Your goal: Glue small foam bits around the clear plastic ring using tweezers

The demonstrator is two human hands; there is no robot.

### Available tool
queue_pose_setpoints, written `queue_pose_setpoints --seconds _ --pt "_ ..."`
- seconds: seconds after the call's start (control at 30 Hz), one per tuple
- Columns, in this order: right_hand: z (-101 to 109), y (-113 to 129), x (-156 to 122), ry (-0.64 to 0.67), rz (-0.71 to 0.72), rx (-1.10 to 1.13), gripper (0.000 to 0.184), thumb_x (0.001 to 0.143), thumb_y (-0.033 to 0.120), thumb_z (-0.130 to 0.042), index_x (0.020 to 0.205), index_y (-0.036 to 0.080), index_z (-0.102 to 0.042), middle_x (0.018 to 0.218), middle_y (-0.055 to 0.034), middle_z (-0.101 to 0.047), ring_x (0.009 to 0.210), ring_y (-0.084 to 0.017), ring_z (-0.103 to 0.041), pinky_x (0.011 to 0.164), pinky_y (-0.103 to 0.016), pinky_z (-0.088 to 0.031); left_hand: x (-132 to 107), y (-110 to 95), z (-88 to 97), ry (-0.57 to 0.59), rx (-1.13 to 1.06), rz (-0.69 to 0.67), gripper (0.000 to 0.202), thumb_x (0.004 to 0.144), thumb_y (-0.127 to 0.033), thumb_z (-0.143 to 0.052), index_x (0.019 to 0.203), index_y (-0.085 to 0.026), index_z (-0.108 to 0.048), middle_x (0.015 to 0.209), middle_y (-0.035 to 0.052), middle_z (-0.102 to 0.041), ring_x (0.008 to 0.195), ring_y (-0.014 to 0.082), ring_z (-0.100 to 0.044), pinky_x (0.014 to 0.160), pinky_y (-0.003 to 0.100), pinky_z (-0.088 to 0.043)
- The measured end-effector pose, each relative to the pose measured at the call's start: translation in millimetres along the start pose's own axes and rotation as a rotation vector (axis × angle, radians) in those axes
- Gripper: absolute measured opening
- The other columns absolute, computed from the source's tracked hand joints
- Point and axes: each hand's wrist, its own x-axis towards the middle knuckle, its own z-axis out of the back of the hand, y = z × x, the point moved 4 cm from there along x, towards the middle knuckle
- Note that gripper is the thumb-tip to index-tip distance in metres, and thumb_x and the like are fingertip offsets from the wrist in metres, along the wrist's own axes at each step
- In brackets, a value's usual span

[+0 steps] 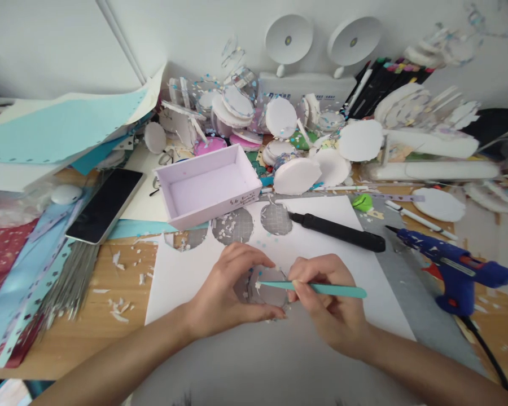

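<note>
My left hand (pixel 232 287) curls its thumb and fingers around the edge of a round, pale disc (pixel 272 293) with small blue and white bits along its rim. Pinched in my right hand (pixel 328 296) is a pair of turquoise tweezers (pixel 338 290), pointing left. Their tips reach over the disc and meet a tiny white piece (pixel 258 285) near its left side. Both hands are above a white sheet (pixel 376 299) with round holes cut along its far edge. Part of the disc is hidden behind my left fingers.
Beyond the hands stand a lilac box (pixel 209 183) and a black pen-like tool (pixel 342 231). A blue glue gun (pixel 457 265) lies right, a phone (pixel 105 206) left. White discs (pixel 297 176) crowd the back, before a twin-headed lamp (pixel 288 39). Thin wires (pixel 74 276) lie left.
</note>
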Motion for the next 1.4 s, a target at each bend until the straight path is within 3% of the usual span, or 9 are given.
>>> queue_pose_setpoints --seconds 0.6,1.0,1.2,1.3,1.4 --pt "5 -4 -2 0.007 -0.056 -0.078 0.008 0.091 0.016 -0.049 0.096 0.022 -0.048 0.073 0.0012 -0.052 0.062 -0.012 -0.054 0.053 -0.026 -0.044 2 1 -0.6 0.016 -0.018 -0.008 0.054 0.059 -0.041 -0.086 0.102 -0.019 -0.063 0.094 0.0069 -0.063 0.089 0.0232 -0.056 0.079 0.035 -0.047" --pt "13 -8 3 -0.112 -0.141 0.21 0.003 0.094 0.023 -0.049 0.092 0.023 -0.052 0.074 0.0022 -0.053 0.067 -0.01 -0.053 0.061 -0.025 -0.044 0 3 -1.3 0.021 -0.033 -0.04 0.057 0.058 -0.04 -0.087 0.105 -0.018 -0.063 0.099 0.0083 -0.064 0.094 0.0247 -0.057 0.084 0.037 -0.047" --pt "19 -9 5 -0.07 -0.124 0.312 0.005 0.092 0.02 -0.051 0.095 0.024 -0.054 0.086 -0.0004 -0.055 0.076 -0.012 -0.052 0.068 -0.026 -0.044 -1 1 1.1 0.032 -0.064 -0.059 0.07 0.056 -0.045 -0.087 0.117 -0.02 -0.061 0.115 0.0116 -0.059 0.106 0.0292 -0.054 0.093 0.042 -0.043" --pt "19 -7 6 -0.034 -0.101 0.318 0.007 0.091 0.02 -0.052 0.095 0.025 -0.055 0.086 -0.0009 -0.055 0.076 -0.013 -0.052 0.067 -0.027 -0.044 -2 1 4.4 0.001 -0.123 -0.026 0.062 0.066 -0.044 -0.081 0.119 -0.02 -0.06 0.12 0.0115 -0.056 0.112 0.029 -0.052 0.097 0.042 -0.04" --pt "18 -4 8 -0.001 -0.059 0.263 0.006 0.09 0.02 -0.054 0.092 0.025 -0.057 0.086 -0.0024 -0.054 0.077 -0.015 -0.051 0.065 -0.029 -0.043 -3 1 7.9 -0.039 -0.193 0.031 0.039 0.079 -0.035 -0.072 0.115 -0.022 -0.063 0.117 0.0092 -0.057 0.112 0.0252 -0.052 0.099 0.038 -0.039"
